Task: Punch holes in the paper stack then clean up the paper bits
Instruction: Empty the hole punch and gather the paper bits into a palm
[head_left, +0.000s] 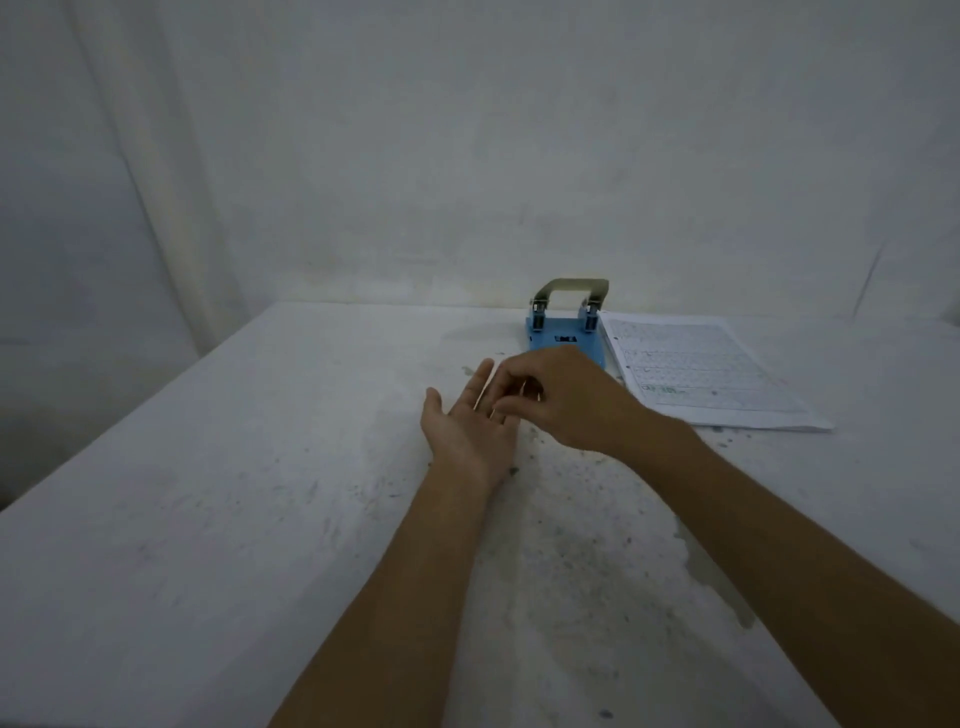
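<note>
A blue hole punch (566, 332) with a metal lever stands at the back of the white table (208, 519). To its right lies the printed paper stack (701, 369), with punched holes along its left edge. My left hand (470, 421) lies palm up on the table in front of the punch, fingers spread. Over its fingers hovers my right hand (561, 397), with fingertips pinched together above the left palm. Whether a paper bit sits in the pinch or on the palm is too small to tell.
Dark specks and stains dot the tabletop (571, 519) around and below my hands. A damp-looking patch (711, 577) lies under my right forearm. A white cloth backdrop (467, 156) hangs behind the table's far edge.
</note>
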